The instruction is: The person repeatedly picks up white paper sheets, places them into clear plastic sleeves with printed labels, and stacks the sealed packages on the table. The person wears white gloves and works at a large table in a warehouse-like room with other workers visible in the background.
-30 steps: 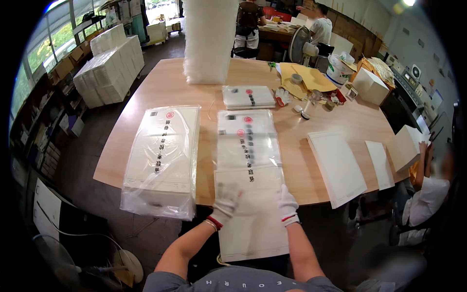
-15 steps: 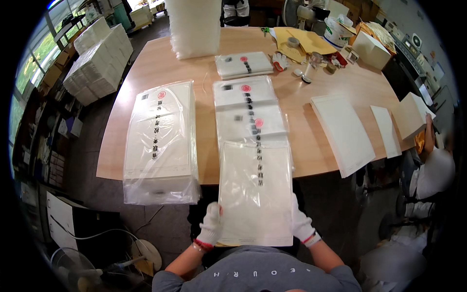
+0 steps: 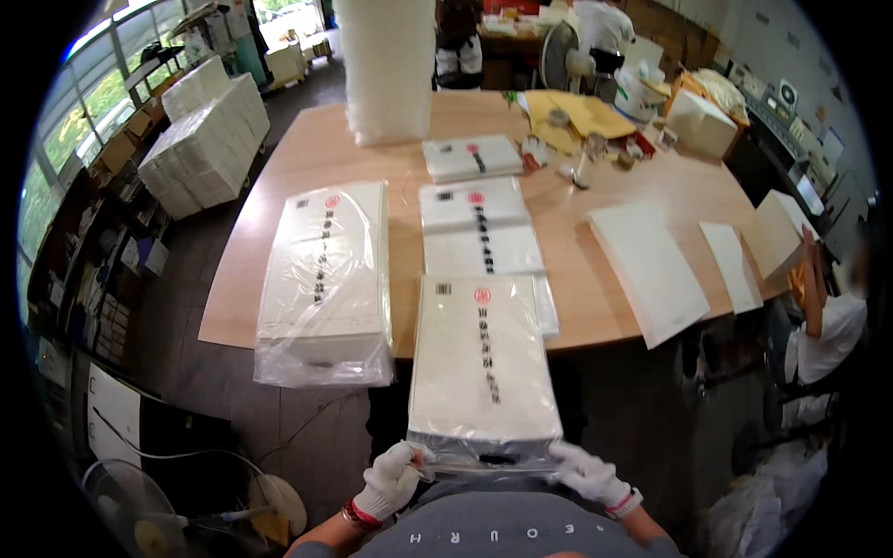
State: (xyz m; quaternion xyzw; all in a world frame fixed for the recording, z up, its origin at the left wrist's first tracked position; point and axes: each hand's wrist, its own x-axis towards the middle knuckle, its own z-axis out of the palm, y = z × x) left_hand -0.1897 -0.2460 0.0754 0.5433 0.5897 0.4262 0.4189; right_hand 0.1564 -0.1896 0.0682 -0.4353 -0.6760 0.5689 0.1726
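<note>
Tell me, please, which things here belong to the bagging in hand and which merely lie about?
In hand: left hand; right hand; clear-bagged white stack, pinched at its near end; white stack behind it.

Lying about: bagged pile, tall white stack, flat white sheets, yellow envelopes, fan.

A rounded wooden tabletop [image 3: 642, 186] carries a tall white stack [image 3: 384, 70] at 12 o'clock, a plastic-wrapped white bundle [image 3: 324, 274] at 9 o'clock, flat white packs [image 3: 479, 232] in the centre, and loose white sheets [image 3: 648, 272] at 3 o'clock.
</note>
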